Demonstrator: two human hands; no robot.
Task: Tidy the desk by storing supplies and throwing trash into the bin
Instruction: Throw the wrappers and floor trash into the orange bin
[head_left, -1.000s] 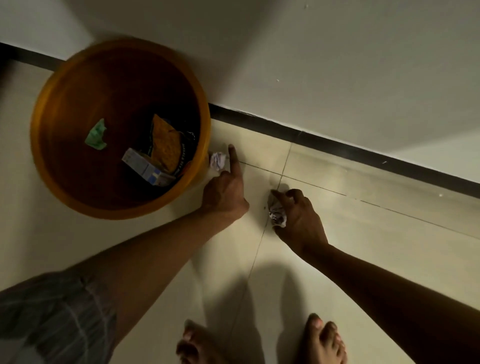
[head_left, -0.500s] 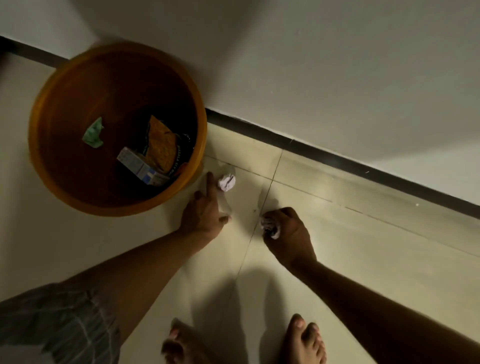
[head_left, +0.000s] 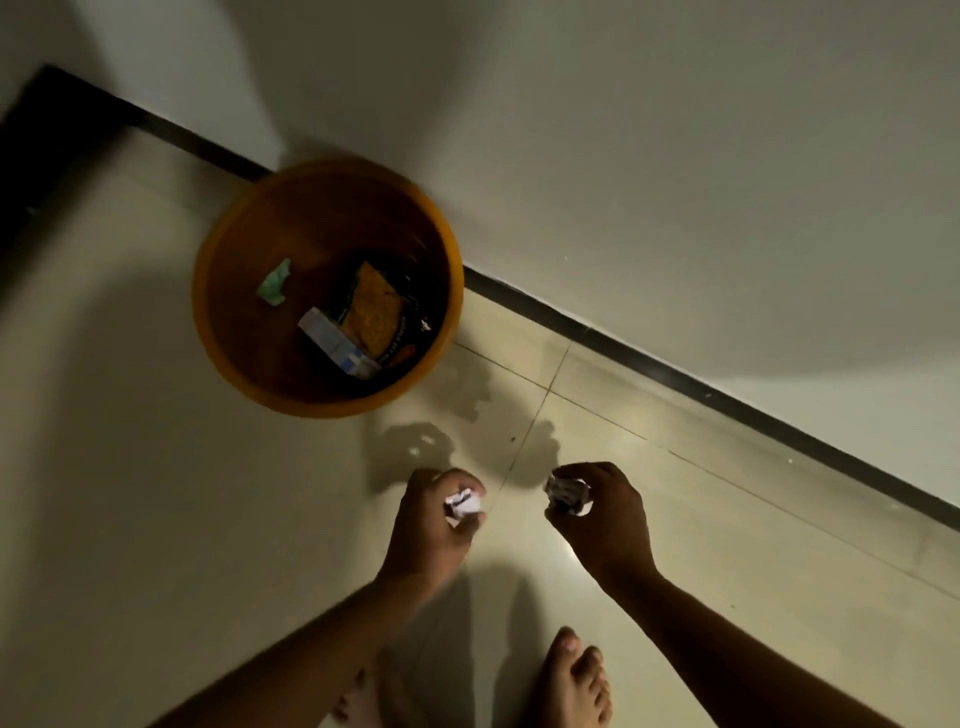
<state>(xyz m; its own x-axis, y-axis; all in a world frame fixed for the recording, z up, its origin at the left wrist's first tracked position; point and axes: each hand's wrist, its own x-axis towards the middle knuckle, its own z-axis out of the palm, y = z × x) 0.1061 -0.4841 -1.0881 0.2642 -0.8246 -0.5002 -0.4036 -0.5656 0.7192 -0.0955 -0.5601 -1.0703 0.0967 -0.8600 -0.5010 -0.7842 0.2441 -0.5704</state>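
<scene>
An orange round bin (head_left: 218, 338) stands on the tiled floor against the wall, holding a green scrap (head_left: 275, 283), a small white-and-blue box (head_left: 335, 345) and an orange-and-black wrapper (head_left: 376, 309). My left hand (head_left: 431, 525) pinches a small crumpled white paper ball (head_left: 464, 503) below and right of the bin, lifted off the floor. My right hand (head_left: 602, 514) grips another crumpled paper wad (head_left: 569, 493) beside it. Both hands hover above the floor, short of the bin.
A dark skirting strip (head_left: 675, 374) runs diagonally along the pale wall behind the bin. My bare feet (head_left: 571, 680) stand at the bottom edge. A dark area (head_left: 31, 156) lies at the far left corner.
My left hand picked the small paper ball off the floor by the bin. Both hands rose and drew back from the floor, each holding its paper; the view pulled higher and the bin shifted right.
</scene>
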